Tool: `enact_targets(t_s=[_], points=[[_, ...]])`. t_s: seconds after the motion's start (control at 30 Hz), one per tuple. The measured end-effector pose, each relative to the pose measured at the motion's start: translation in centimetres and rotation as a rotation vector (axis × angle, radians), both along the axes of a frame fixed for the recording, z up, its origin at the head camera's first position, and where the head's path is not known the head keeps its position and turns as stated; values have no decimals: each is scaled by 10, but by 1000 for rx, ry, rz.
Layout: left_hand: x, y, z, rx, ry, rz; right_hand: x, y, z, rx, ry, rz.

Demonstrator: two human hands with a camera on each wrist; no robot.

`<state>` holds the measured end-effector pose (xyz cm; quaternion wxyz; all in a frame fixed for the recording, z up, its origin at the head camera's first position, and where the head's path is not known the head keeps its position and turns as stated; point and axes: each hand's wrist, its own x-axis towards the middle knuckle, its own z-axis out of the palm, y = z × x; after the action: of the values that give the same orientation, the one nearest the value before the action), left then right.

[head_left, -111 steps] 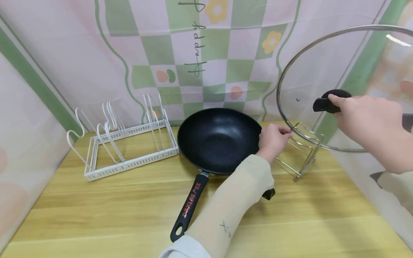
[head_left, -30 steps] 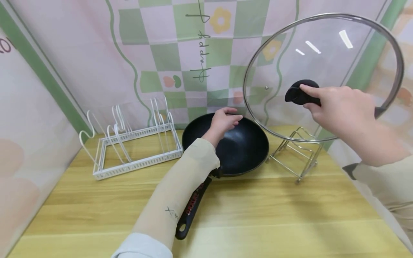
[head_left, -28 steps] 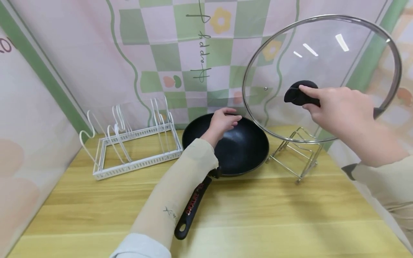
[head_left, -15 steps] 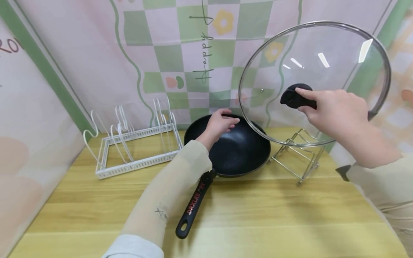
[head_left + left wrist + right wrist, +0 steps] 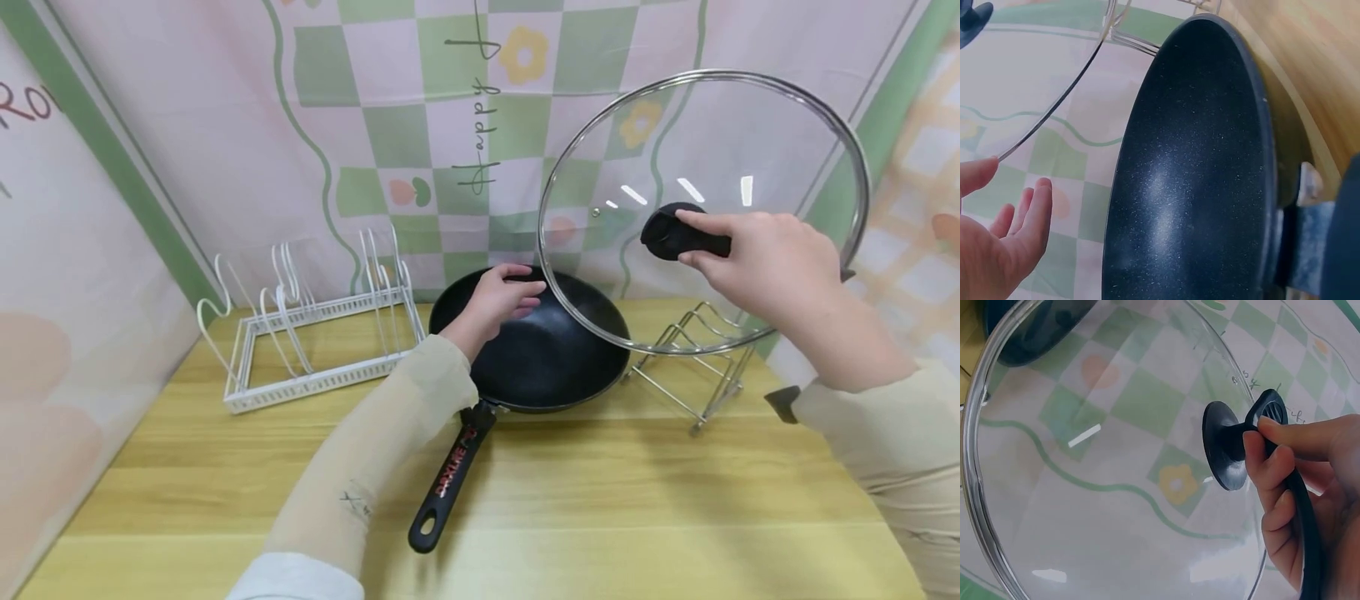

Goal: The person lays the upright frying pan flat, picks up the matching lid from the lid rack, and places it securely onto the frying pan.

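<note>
My right hand grips the black knob handle of a large round glass lid with a metal rim. In the right wrist view, the thumb and curled fingers wrap that handle. The lid is held up, tilted, its lower left edge in front of the black wok's right side. My left hand hovers over the wok, fingers loosely extended. The left wrist view shows its thumb close to the lid's rim; whether they touch I cannot tell.
A white rack with upright loops stands on the left of the wooden table. A small metal wire rack stands right of the wok, partly behind the lid. The wok's handle points toward the front. A patterned cloth hangs behind.
Over the last second the lid, in my right hand, has come left and lower toward the wok. My left hand, earlier at the lid's lower edge by the wire rack, has moved left over the wok.
</note>
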<state>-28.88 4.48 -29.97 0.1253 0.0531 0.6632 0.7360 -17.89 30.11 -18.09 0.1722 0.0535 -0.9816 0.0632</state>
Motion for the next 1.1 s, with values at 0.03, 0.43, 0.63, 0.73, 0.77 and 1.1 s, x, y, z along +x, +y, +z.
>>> enact_targets(t_s=[0.03, 0.43, 0.63, 0.73, 0.77, 1.1], points=[[1, -1, 0, 6, -3, -4, 0, 0, 0, -9, -3, 3], [2, -12, -4, 37, 9, 33, -6, -4, -7, -71, -20, 20], [5, -15, -5, 54, -5, 12, -8, -9, -8, -75, 5, 42], [7, -16, -5, 61, 0, 4, -9, -12, -8, -79, 19, 54], [8, -16, -5, 64, 1, 3, -9, -13, -8, -80, 24, 57], [8, -18, -7, 108, -23, 76, -12, -21, -9, -99, 17, 69]])
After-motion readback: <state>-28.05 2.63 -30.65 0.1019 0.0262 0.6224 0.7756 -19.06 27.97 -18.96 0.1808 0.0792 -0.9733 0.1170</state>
